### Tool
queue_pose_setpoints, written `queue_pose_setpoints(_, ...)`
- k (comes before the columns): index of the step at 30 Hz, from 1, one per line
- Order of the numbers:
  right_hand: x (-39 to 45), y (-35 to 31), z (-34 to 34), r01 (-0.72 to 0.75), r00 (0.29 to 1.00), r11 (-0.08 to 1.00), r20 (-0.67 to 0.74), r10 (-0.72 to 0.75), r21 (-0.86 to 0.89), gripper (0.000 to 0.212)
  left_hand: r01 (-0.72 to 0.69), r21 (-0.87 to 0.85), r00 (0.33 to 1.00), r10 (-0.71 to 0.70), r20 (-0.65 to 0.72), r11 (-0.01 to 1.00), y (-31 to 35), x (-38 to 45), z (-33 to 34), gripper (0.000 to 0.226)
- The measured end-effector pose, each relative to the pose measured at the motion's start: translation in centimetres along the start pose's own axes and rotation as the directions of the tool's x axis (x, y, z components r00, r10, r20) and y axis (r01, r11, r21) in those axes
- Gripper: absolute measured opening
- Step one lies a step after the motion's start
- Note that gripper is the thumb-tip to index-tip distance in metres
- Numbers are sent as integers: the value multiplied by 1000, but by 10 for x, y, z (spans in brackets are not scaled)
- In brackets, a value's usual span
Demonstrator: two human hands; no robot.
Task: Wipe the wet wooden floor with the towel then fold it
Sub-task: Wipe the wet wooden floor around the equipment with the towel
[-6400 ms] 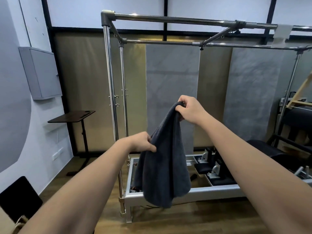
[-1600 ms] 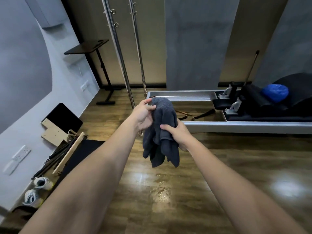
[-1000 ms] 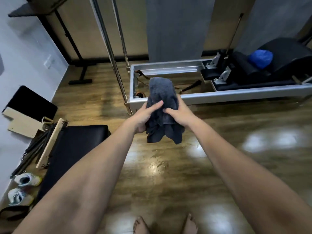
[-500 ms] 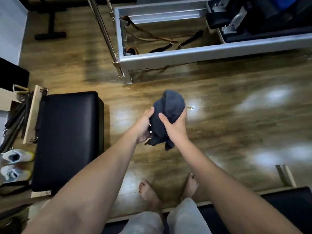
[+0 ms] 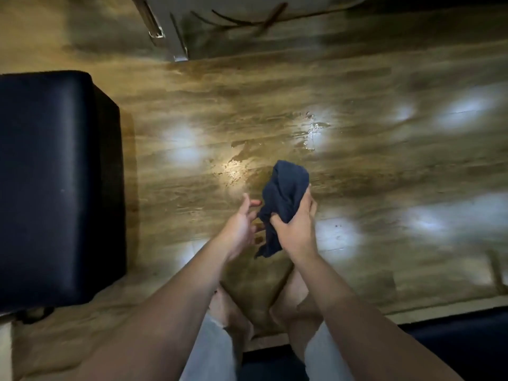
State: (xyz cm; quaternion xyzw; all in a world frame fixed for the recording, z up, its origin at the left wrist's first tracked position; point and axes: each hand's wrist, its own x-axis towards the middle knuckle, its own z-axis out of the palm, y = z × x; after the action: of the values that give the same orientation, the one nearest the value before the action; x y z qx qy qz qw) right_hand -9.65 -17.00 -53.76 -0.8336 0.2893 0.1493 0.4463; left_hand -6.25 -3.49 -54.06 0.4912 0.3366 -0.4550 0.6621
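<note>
Head view: right hand (image 5: 295, 229) clutches the bunched dark towel (image 5: 286, 193), left hand (image 5: 242, 224) slack beside it; puddle (image 5: 275, 149) at twelve o'clock unwiped, folding undone.

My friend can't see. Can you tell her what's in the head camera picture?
A right hand grips a bunched dark towel above a wet wooden floor. The left hand is open beside it, and a black padded box sits at the left.

Dim, motion-blurred view; glare patches on floor (image 5: 357, 78).
</note>
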Motion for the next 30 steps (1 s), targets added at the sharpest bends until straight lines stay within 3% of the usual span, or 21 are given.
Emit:
queue_pose_setpoints(3,52,57,38,-2,999,995,41,6,-98,95,-28,278,996,50,-71,960,-16,82,-15,56)
queue_pose_setpoints(6,111,108,89,11,999,978,45,-2,-209,87,-132,482,969,215,-121,866,-31,168,-40,49)
queue_pose_setpoints(9,163,149,143,32,991,945,135,13,-326,81,-179,794,902,419,-103,581,-47,248,-86,40)
queue_pose_setpoints(11,181,176,183,119,974,863,225,-6,-491,84,-73,928,814,560,-156,365,-58,293,-124,37)
queue_pose_setpoints(13,181,197,216,217,965,760,254,-71,-613,88,93,963,702,669,-244,253,-62,323,-159,45)
queue_pose_setpoints(15,178,216,242,243,970,700,175,-170,-671,100,172,957,606,741,-289,232,-61,349,-188,51)
queue_pose_setpoints(17,181,234,255,255,959,651,102,-264,-715,113,170,962,572,773,-274,216,-59,368,-209,50)
queue_pose_setpoints(23,230,257,241,364,845,539,26,-534,-760,103,216,962,394,887,-240,165,-70,397,-226,53)
queue_pose_setpoints(26,266,240,224,272,853,549,-67,-518,-790,97,189,968,376,899,-225,163,-73,398,-231,53)
queue_pose_setpoints(30,328,199,204,13,898,661,-281,-337,-751,104,188,968,359,906,-226,167,-74,400,-232,53)
